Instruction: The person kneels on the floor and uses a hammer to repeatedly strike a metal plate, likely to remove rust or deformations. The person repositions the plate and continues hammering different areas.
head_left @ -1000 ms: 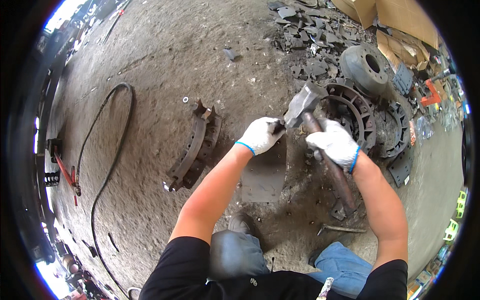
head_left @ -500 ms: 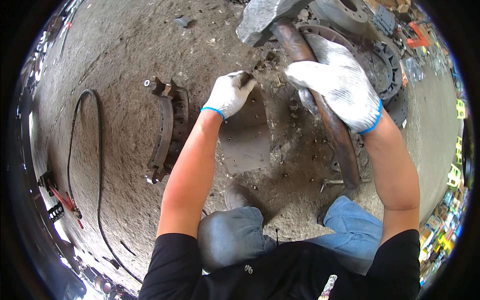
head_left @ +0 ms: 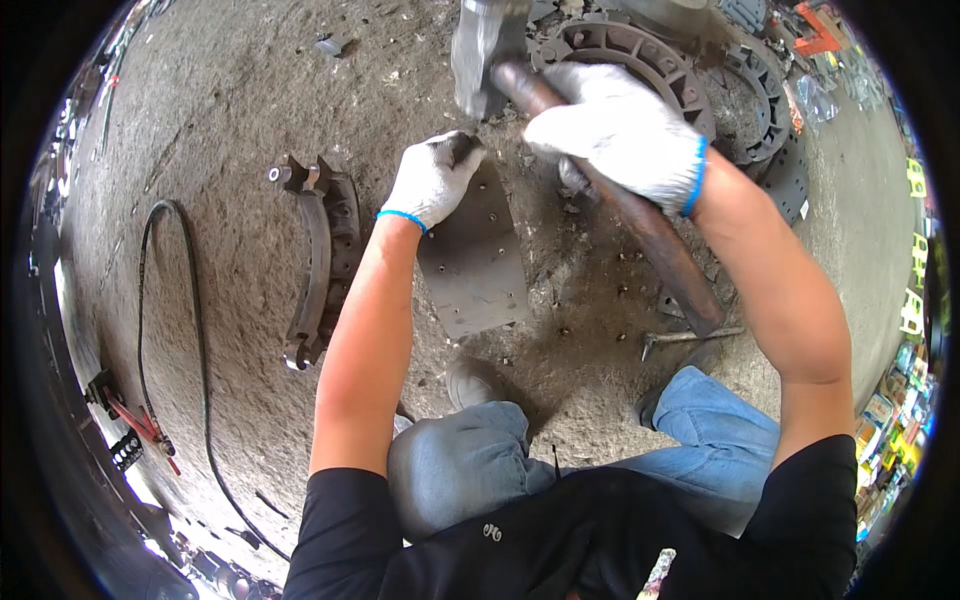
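Observation:
My gloved right hand (head_left: 620, 130) grips the brown handle (head_left: 650, 240) of a sledgehammer. Its grey, blurred head (head_left: 487, 60) is up at the top centre, and the handle slants down to the right. My gloved left hand (head_left: 432, 178) is closed at the far end of a drilled, curved brake lining plate (head_left: 475, 275). Whatever its fingers hold, if anything, is hidden; a dark patch shows by the thumb. To the left of that forearm, a brake shoe (head_left: 320, 260) rests on its own on the concrete.
More brake shoes (head_left: 640, 60) lie at the far right. A metal bar (head_left: 690, 338) lies near my right foot. A black hose (head_left: 198, 330) curves along the left, beside a red-handled tool (head_left: 140, 425). Small rivets and debris are scattered around the plate.
The hammer head has swung left and nearer to my left hand, and my right hand has moved left with it. My left hand stays closed at the plate's far end.

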### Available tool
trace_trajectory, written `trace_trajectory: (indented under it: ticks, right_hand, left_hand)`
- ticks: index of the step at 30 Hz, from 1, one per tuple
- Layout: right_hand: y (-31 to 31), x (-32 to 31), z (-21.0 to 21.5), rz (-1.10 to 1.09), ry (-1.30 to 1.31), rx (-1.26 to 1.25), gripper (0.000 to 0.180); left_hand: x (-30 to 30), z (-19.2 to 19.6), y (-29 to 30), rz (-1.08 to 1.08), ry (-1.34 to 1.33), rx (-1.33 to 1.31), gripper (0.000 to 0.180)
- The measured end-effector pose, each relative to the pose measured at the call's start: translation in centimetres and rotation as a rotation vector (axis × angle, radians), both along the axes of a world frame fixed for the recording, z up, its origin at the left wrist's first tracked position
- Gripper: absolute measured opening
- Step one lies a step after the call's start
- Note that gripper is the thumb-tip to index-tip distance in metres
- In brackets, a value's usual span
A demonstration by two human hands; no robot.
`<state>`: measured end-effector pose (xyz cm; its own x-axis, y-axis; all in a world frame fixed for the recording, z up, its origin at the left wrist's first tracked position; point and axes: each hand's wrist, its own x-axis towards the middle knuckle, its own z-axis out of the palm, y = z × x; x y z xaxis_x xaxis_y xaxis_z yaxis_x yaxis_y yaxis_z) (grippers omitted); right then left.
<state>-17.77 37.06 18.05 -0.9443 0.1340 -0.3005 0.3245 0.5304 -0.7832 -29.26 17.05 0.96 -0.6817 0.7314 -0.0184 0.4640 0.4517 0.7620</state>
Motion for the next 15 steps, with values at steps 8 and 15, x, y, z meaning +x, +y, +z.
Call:
trace_trajectory:
  ticks: [8, 15]
  right_hand:
    - [-1.1, 0.3, -1.2, -0.070, 0.091, -0.120, 0.033]
    - [-1.6, 0.3, 2.0, -0.181, 0.039, -0.282, 0.026]
  left_hand:
    - [0.2, -0.7, 0.0, -0.005, 0.008, 0.001, 0.026]
    - [0.2, -0.2, -1.3, 0.012, -0.045, -0.008, 0.028]
